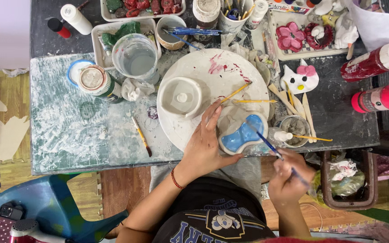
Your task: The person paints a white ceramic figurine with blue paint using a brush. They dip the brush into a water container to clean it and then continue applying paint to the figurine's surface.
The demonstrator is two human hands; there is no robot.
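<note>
1. Dark and paint-smeared, the tabletop [334, 112] carries a pale green cutting mat [68, 130] on its left part. That mat is the widest open room; the back edge is crowded with trays, cups and bottles.
2. A round white plate [203, 76] sits mid-table as a palette, streaked red, with two yellow-handled brushes [244, 96] lying across it and a white unpainted cup-shaped piece [181, 96] on its left part.
3. A clear water jar [136, 56] stands behind the plate, apparently placed near for rinsing.
4. The small bow-shaped ceramic piece [242, 135], blue inside with a white rim, rests at the plate's near-right edge, close to the tabletop's front edge.
5. The left hand [205, 144] lies over the plate with its grip closed lightly around the bow piece's left side, seemingly steadying it.
6. The right hand [289, 177] hovers off the front edge, fingers pinched shut on a blue-handled brush [269, 145] whose tip meets the blue surface.
</note>
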